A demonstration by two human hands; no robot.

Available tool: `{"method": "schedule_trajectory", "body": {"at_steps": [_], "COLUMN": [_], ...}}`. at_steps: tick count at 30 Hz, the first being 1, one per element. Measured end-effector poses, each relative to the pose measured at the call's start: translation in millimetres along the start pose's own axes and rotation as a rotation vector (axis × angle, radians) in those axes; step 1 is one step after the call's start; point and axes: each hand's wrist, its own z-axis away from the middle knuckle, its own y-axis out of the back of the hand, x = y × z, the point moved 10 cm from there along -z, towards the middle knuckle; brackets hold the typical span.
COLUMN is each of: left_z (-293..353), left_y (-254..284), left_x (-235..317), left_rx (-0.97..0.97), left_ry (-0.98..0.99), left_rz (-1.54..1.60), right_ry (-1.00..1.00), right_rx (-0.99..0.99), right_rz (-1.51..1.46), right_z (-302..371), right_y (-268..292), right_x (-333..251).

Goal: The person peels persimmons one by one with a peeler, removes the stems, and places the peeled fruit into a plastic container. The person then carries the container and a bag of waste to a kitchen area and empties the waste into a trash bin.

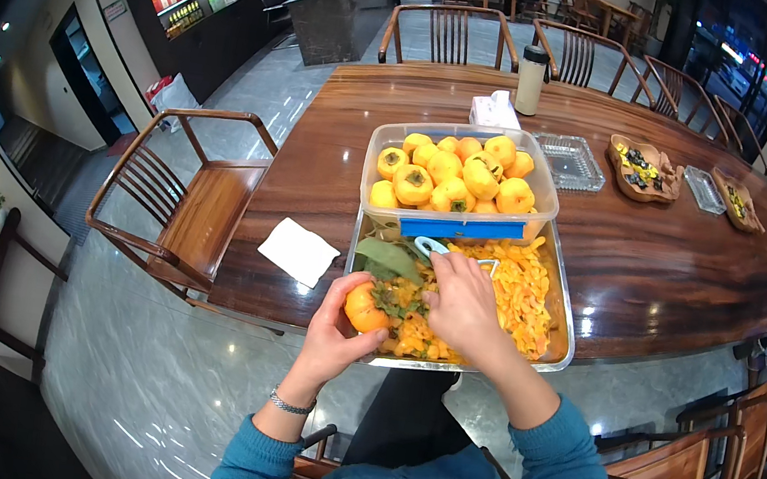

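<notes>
**Wooden table (681, 264), steel tray (564, 312), one cupped persimmon (365, 309)**

Taking 12 o'clock as straight away from the person, the table stretches past the tray toward 2 and 3. A clear plastic tub (389, 223) of whole yellow-orange persimmons sits at the tray's 12 o'clock end. Orange peelings (525, 307) heap at 3. Over the tray's middle, the right hand (464, 310) is curled around a peeler (429, 246); the left hand (340, 329), half open at 8, holds the persimmon between thumb and fingers. A white napkin (299, 252) lies at 9, a green leaf (389, 259) at 10. The peeler's pale-blue handle shows beyond the right fingers.
</notes>
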Motion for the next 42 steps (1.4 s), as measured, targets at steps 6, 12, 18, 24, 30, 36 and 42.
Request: {"method": "schedule_trajectory", "body": {"at_steps": [6, 12, 18, 24, 30, 36, 42], "left_z": [-3, 3, -4, -1, 4, -7, -14], "left_y": [-4, -24, -21, -31, -38, -17, -24], "left_x": [0, 14, 21, 24, 30, 3, -19], "left_rx": [0.049, 0.07, 0.138, 0.127, 0.1, 0.112, 0.014], "left_ry": [-0.164, -0.351, -0.376, -0.421, -0.53, -0.253, -0.006], "left_rz": [-0.299, -0.368, -0.605, -0.647, -0.674, -0.245, 0.155], "right_ry": [0.047, -0.511, 0.031, 0.026, -0.489, -0.228, 0.006], "right_rx": [0.017, 0.07, 0.168, 0.097, 0.147, -0.007, 0.078], "right_rz": [-0.699, -0.888, -0.69, -0.684, -0.947, -0.905, -0.773], "right_z": [9, 13, 9, 10, 16, 19, 16], "right_y": [-3, -36, 7, -5, -30, -19, -9], "right_x": [-30, 23, -7, -16, 35, 13, 1]}}
